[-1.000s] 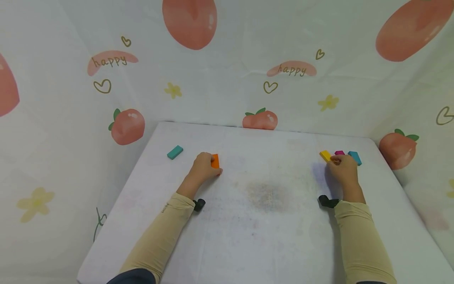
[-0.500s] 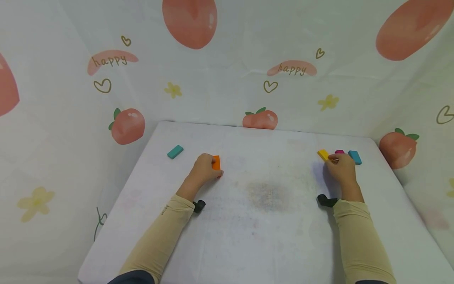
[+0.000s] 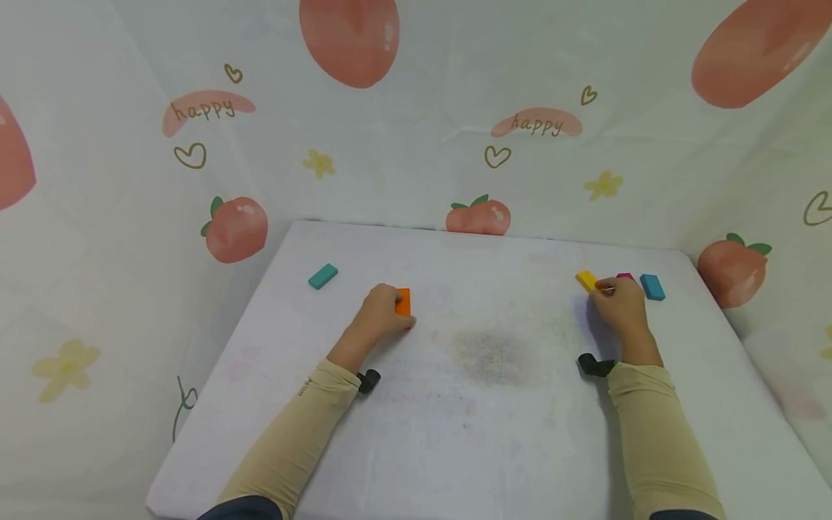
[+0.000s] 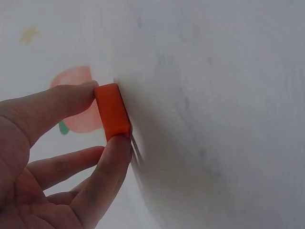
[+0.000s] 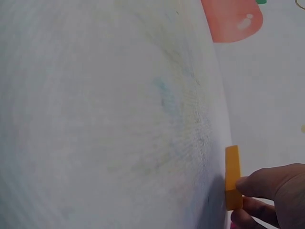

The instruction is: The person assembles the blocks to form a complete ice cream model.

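My left hand (image 3: pixel 377 314) pinches an orange block (image 3: pixel 404 303) between thumb and fingertips, left of the table's middle. In the left wrist view the orange block (image 4: pixel 113 110) is gripped at its two ends, close over the white surface. On the right, my right hand (image 3: pixel 619 307) holds a yellow block (image 3: pixel 586 280) by its near end. The right wrist view has the thumb against the side of the yellow block (image 5: pixel 232 177), fingers behind it. Just past that hand lies a magenta block (image 3: pixel 625 276), mostly hidden, and a blue block (image 3: pixel 653 287) is to its right.
A teal block (image 3: pixel 323 276) lies at the table's far left. The white table (image 3: pixel 455 448) has a greyish stain near its middle. A white curtain (image 3: pixel 403 159) printed with peaches hangs behind and at the sides.
The yellow block has moved left with my right hand, away from the magenta and blue blocks. My left hand has shifted slightly right and nearer with the orange block.
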